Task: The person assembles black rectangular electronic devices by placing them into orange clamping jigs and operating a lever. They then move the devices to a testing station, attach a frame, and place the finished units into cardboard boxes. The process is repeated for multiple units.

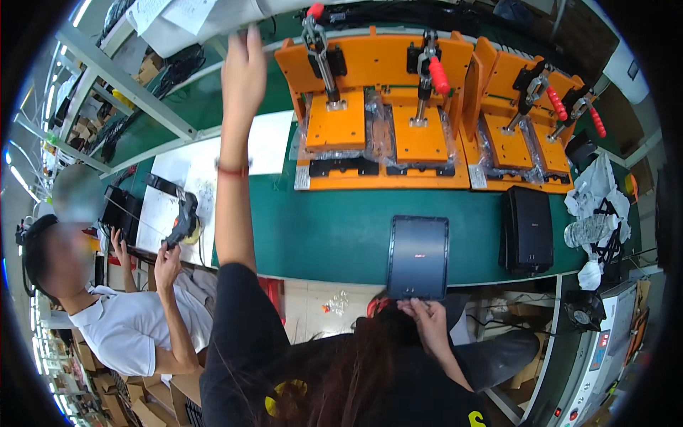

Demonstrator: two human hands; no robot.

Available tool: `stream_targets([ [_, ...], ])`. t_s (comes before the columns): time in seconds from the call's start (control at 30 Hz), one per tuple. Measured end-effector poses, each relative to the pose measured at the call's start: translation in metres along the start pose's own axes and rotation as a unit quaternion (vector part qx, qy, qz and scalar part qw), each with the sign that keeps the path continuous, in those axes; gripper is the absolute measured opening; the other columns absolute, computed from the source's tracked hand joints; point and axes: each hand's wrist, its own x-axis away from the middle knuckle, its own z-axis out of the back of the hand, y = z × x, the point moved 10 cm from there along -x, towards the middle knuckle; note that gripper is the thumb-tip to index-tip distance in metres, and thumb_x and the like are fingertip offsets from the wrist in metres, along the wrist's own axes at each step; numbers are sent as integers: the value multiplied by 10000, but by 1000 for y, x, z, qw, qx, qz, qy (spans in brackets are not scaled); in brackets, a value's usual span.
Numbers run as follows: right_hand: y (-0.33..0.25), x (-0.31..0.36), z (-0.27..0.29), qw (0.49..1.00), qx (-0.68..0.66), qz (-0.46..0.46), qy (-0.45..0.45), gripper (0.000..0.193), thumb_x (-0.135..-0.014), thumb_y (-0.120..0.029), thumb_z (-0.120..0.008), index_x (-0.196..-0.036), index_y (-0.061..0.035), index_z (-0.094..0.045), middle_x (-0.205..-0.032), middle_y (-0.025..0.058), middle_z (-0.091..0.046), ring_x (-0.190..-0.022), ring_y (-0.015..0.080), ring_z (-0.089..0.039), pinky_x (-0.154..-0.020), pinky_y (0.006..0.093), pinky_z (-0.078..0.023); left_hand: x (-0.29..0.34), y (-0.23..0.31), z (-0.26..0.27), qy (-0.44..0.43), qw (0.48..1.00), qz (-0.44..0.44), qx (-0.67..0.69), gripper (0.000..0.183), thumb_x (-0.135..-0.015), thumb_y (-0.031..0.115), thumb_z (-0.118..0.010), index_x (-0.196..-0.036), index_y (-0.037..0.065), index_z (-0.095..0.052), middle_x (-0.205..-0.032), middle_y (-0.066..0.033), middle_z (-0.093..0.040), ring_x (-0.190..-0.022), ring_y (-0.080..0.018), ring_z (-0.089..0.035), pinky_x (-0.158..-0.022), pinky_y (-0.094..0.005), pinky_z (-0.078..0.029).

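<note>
My left arm is stretched far forward, and my left hand point(244, 75) is raised beside the left end of an orange clamping fixture point(373, 60). Its fingers point away from me, slightly apart, with nothing visible in them. My right hand point(427, 318) pinches the near edge of a dark rectangular panel point(418, 252) between thumb and fingers. Most of this panel lies over the front of the green bench point(320, 238), its smooth face up. Behind it, the fixture's orange press plates point(336, 128) are down over pieces wrapped in clear plastic.
A second orange fixture point(512, 135) with red-handled clamps adjoins on the right. Stacked black panels point(528, 229) stand near the bench's right end, beside crumpled plastic bags point(597, 213). At left, a co-worker in a white shirt point(135, 327) holds a black tool point(186, 219) over a white board point(158, 213).
</note>
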Motion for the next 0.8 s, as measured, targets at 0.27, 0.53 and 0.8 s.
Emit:
stream_targets([
  [0.27,6,2,10,1000,9,-16,3,222,-941,-106,-497,-955,98,-583,-931,182,-655,-866,210,-651,-823,294,-512,-19,147,43,-76,827,-307,466,562,-940,443,-399,-1310,34,-293,-1177,-200,-510,-1076,-313,-538,-927,-395,-448],
  [0.53,-9,5,11,1000,23,3,-2,199,-935,-84,-511,-993,101,-554,-924,172,-651,-856,206,-653,-789,299,-533,68,123,-113,-389,865,-307,-75,404,-956,374,-391,-1202,59,-451,-782,-171,-587,-824,-333,-586,-741,-401,-472],
  [0.8,-59,40,43,996,23,86,15,175,-932,-49,-487,-1011,92,-554,-916,161,-652,-823,195,-650,-759,299,-529,175,188,-120,-314,876,-357,83,321,-897,171,-471,-1187,34,-488,-1031,-207,-602,-954,-347,-593,-824,-412,-455],
])
